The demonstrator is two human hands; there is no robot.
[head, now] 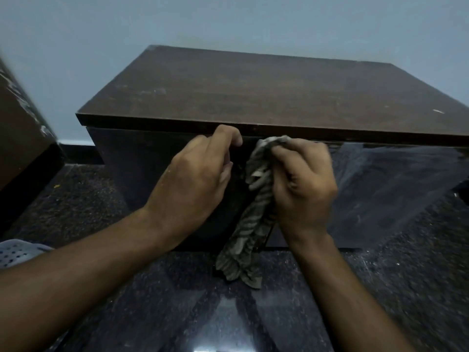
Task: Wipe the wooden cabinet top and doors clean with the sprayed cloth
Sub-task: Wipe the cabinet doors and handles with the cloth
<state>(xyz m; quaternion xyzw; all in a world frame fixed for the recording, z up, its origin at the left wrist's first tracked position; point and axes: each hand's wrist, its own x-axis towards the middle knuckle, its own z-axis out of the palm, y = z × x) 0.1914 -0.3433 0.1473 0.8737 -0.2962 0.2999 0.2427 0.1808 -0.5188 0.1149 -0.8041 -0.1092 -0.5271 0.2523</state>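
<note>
A low dark wooden cabinet [253, 90] stands against a pale blue wall, its flat top dusty and scuffed. Its left door [142, 163] is matte dark; the right door [388, 189] looks glossy and reflective. My right hand [304, 184] is shut on a grey striped cloth [253, 219], bunched at the top edge of the doors and hanging down in front of them. My left hand [200, 174] is beside it, fingers curled against the upper edge of the left door, just under the top's front lip. What the left fingers hold is hidden.
The floor [228, 313] is dark, speckled polished stone that reflects light. Another brown piece of furniture [22, 138] stands at the far left. A pale perforated plastic object [17, 252] shows at the left edge, behind my left forearm.
</note>
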